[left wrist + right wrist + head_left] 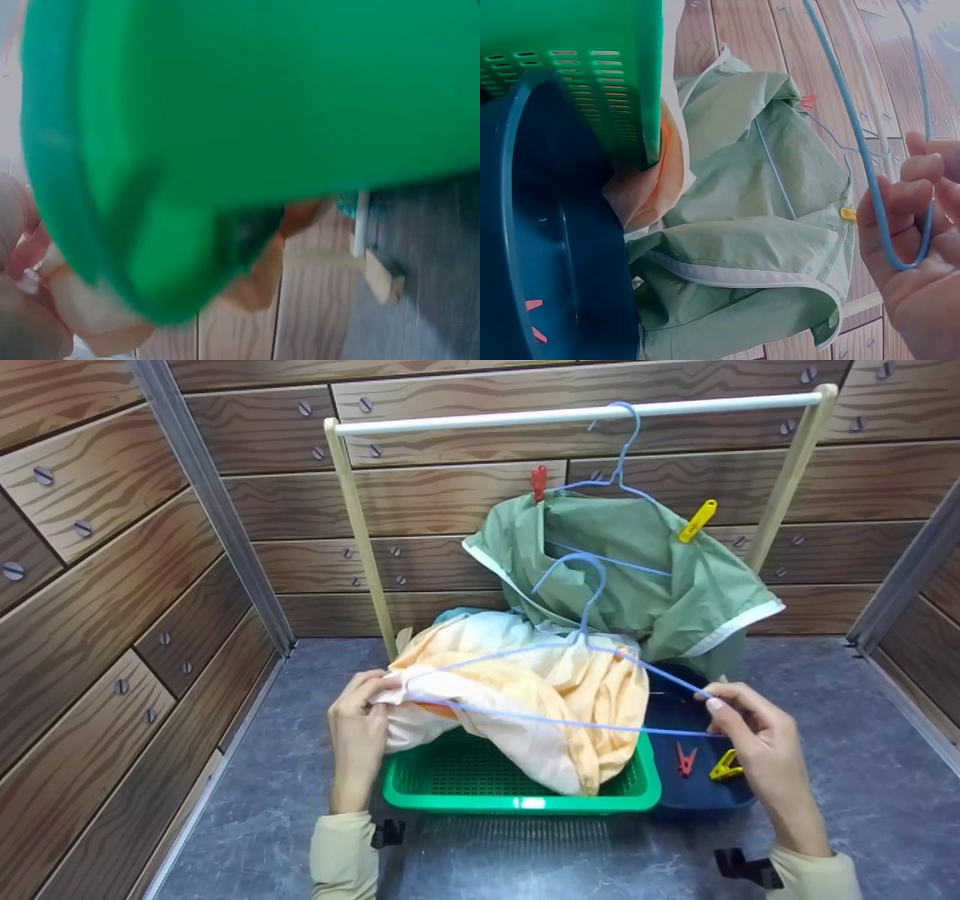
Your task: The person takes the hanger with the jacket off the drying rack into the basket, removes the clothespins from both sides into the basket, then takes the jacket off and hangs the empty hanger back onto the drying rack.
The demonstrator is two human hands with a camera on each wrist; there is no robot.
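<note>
The blue hanger [580, 637] was held above the peach-and-white garment [517, 682], its long axis laid roughly left to right. Its right end was clamped in the grip of the right hand [761, 735]; its left end was hidden by the garment's edge, which was pinched by the left hand [360, 724]. The garment was heaped over the green basket [465, 802]. The left hand was judged nearer to the meeting of hanger and cloth.

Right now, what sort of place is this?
Probably a laundry-hanging mock-up: a white rail, a green garment hanging below it, and a blue hanger in the right hand.
</note>
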